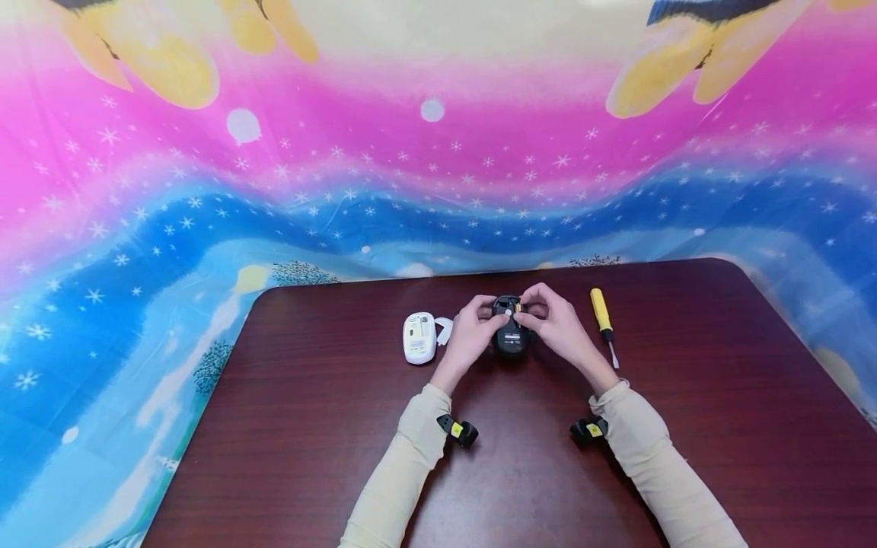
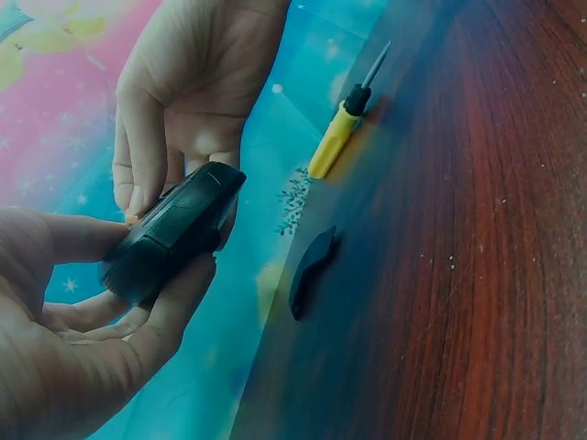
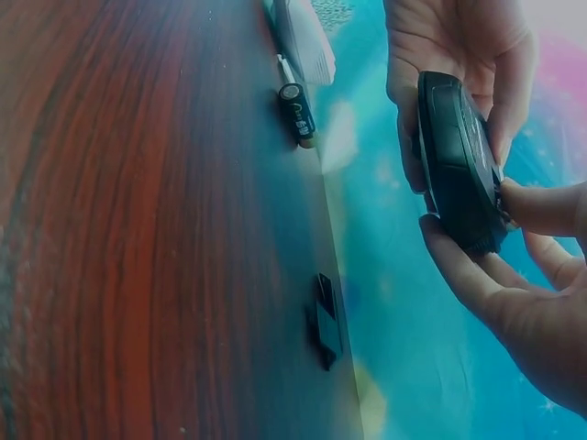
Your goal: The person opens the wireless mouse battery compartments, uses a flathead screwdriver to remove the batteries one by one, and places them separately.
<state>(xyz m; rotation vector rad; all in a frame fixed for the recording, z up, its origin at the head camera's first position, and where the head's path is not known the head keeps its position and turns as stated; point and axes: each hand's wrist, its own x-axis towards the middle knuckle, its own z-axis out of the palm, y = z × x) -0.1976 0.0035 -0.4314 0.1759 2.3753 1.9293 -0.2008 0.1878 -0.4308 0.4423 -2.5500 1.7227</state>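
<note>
A black computer mouse (image 1: 510,339) is held bottom up above the far part of the table, its battery bay showing. My left hand (image 1: 471,326) grips the mouse from the left, thumb on its underside. My right hand (image 1: 552,318) is at the mouse's right side, thumb and forefinger pinching a small gold-coloured battery (image 1: 518,308) at the bay. Most of that battery is hidden by the fingers. In the right wrist view, the mouse (image 3: 449,165) is seen edge-on between both hands. A loose black cover (image 3: 326,321) lies on the table below it.
Left of the hands lie a white mouse (image 1: 419,339), bottom up, and a white cover (image 1: 444,329). A dark battery (image 3: 296,115) lies near them. A yellow-handled screwdriver (image 1: 601,310) lies to the right. A patterned cloth (image 1: 438,190) hangs behind the table (image 1: 308,457).
</note>
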